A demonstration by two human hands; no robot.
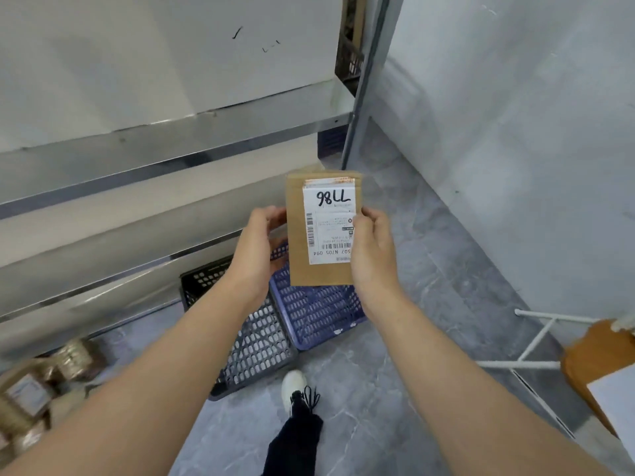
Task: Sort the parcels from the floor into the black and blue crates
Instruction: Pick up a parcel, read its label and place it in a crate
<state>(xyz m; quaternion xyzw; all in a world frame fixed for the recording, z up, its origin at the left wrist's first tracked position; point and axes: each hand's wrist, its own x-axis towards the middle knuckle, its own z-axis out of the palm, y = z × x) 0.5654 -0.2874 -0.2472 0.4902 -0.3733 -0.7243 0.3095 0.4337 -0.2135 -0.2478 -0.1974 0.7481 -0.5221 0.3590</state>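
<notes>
A flat brown cardboard parcel (298,235) with a white shipping label and a handwritten number is held up in front of me. My left hand (256,245) grips its left edge and my right hand (372,249) grips its right edge over the label. Directly below the parcel, on the floor, stand a blue crate (319,314) and, to its left, a black crate (254,341). Both crates are perforated; my arms and the parcel hide parts of them. Several brown parcels (31,396) lie on the floor at the far left.
A metal shelf rack (165,146) runs across the left and middle, with a vertical post (360,108) by the white wall. A white wire stand (536,341) and a wooden board (598,365) sit at the right. My foot (293,386) stands on grey floor tiles.
</notes>
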